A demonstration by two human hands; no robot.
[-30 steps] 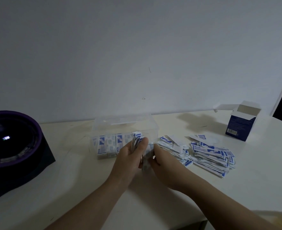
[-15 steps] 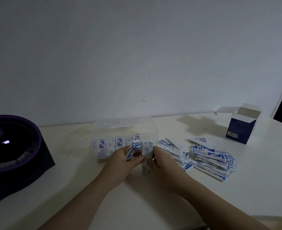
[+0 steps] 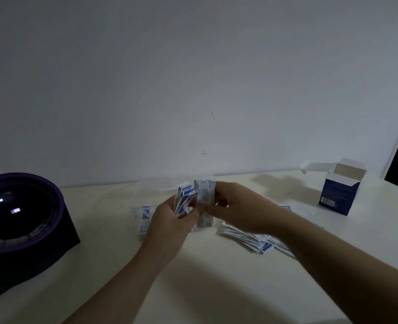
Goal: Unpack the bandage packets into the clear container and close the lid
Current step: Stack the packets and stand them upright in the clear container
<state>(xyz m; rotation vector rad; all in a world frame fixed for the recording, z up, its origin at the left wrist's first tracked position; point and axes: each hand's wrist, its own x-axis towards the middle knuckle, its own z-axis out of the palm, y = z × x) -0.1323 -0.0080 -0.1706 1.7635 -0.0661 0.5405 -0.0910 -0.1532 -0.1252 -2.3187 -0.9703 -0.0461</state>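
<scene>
Counter [image 3: 216,288] carries everything. Well left of the left hand [image 3: 170,223]: a big dark round unit [image 3: 20,213] on a black base, probably unrelated.

Clear container [image 3: 151,188] sits just behind both hands. No lid visible and the top looks open. Packets stand on edge inside [image 3: 144,216], showing just left of the left hand; the hands hide the rest.

Blue carton [image 3: 336,195] is well right of the right hand [image 3: 242,206], flaps up. Probably emptied, but I can't see inside.

Loose pile [image 3: 247,237] lies beside and under the right wrist, likely staged for the next grabs.

Left hand grips a fanned bundle [image 3: 184,199]. Right hand pinches a squarer stack [image 3: 205,195]. Both are raised touching in front of the container. My read: squaring the edges so they drop in upright like those inside.
</scene>
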